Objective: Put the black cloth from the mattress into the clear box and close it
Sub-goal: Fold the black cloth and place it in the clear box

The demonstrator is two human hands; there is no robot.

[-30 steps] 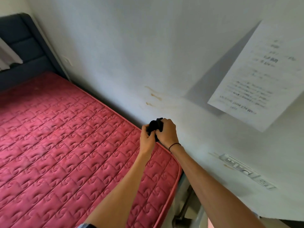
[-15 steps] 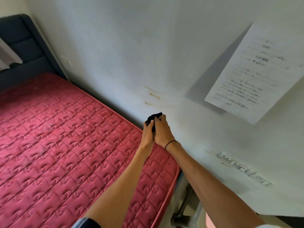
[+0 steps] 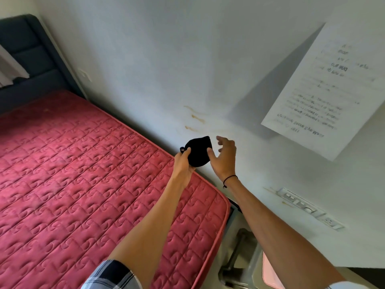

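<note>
Now, cloth: the black cloth (image 3: 199, 151) is lifted off the red mattress (image 3: 83, 184), near its 1 o'clock edge, close to the wall (image 3: 166, 59).
Left hand: my left hand (image 3: 183, 165) pinches the cloth at its 8 o'clock side.
Right hand: my right hand (image 3: 224, 157) is spread, thumb touching the cloth at 3 o'clock, holding nothing.
Box: the clear box is not in view.
Risk: with one small pinch, I think the cloth may slip into the gap at the wall.
</note>
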